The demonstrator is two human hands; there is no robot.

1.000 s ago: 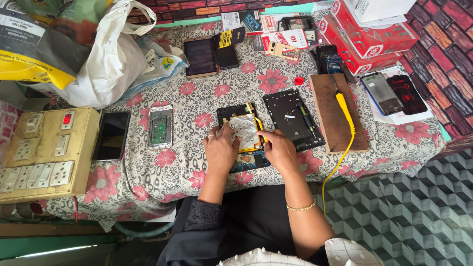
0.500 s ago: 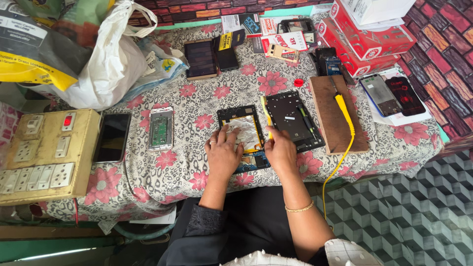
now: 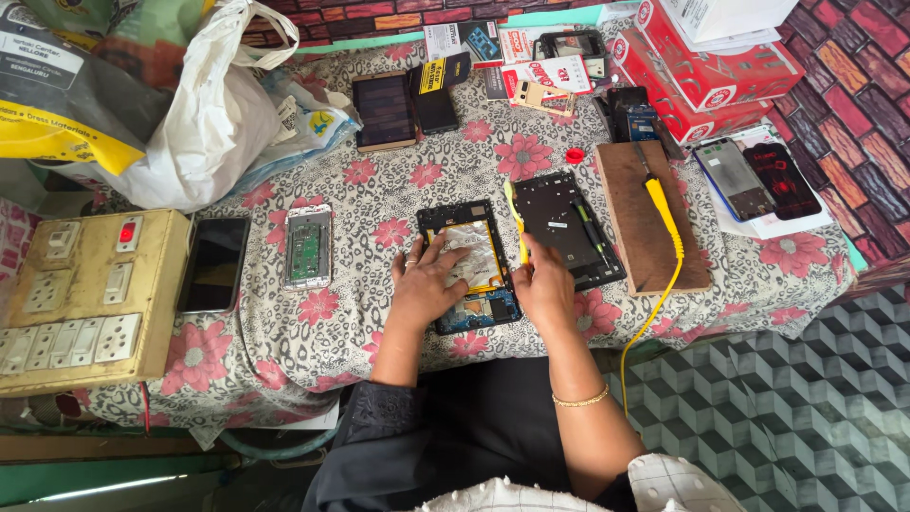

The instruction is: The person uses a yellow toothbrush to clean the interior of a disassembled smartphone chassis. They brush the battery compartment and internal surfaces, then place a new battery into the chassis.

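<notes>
We count two opened tablets (image 3: 471, 265), two phones (image 3: 758, 180) at the desk's right edge, and two red boxes (image 3: 711, 66).

One head camera looks steeply down, fairly high, over the cloth-covered table (image 3: 379, 313).

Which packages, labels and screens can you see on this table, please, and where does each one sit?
Red cartons: stacked at the far right corner, rectangular, red with white marks.
Two phones: right edge, side by side, screens lit.
Dark phone: left, beside the switchboard, screen black.
Small packets: far middle, flat, red, white and black.
White bag: far left, bulging.
</notes>
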